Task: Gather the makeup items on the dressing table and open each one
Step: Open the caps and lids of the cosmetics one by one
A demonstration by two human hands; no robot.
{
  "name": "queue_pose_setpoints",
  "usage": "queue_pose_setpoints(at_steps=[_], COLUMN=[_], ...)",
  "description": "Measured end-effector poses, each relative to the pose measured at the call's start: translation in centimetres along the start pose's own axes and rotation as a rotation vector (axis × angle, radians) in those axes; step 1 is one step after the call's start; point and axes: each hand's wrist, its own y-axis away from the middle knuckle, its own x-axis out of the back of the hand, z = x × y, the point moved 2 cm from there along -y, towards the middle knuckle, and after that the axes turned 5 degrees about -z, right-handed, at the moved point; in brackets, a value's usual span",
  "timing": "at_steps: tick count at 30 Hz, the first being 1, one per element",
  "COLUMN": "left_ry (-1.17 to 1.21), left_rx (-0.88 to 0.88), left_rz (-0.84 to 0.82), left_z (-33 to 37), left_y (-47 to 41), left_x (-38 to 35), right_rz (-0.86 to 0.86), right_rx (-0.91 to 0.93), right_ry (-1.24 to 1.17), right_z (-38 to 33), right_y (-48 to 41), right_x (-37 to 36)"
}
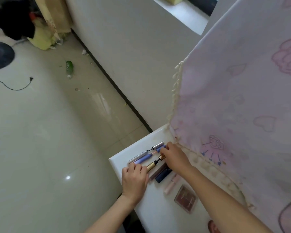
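Observation:
On the white dressing table (pixel 118 163) lies a row of makeup items. My left hand (pixel 134 179) grips the gold tube (pixel 151 165) of a mascara. My right hand (pixel 173 155) pinches its gold cap (pixel 161 157), pulled a little way out so the black wand shows between them. Beyond lie a silver tube (pixel 141 154) with its cap (pixel 158 145) off and a purple tube (pixel 144 159), also opened. Nearer me lie a mauve tube (pixel 158 172), a dark blue case (pixel 163 176), a pink tube (pixel 171 184) and a square blush compact (pixel 186 199).
A pink patterned cloth (pixel 233 106) with a tasselled fringe hangs over the table's right side. Left of the table is a glossy tiled floor (pixel 40 140) with a green bottle (pixel 69 67), a loose power cord (pixel 15 86) and a white wall (pixel 133 56) behind.

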Motion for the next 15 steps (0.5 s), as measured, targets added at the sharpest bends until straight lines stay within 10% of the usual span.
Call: queue_pose_setpoints(at_steps=[15], left_ry=[0.038], left_rx=[-0.081], left_rz=[0.058], left_z=[1.3], left_y=[0.9], left_x=[0.5], right_rz=[0.096], right_rx=[-0.144], right_ry=[-0.199], right_z=[1.6], right_y=[1.7], right_x=[-0.3])
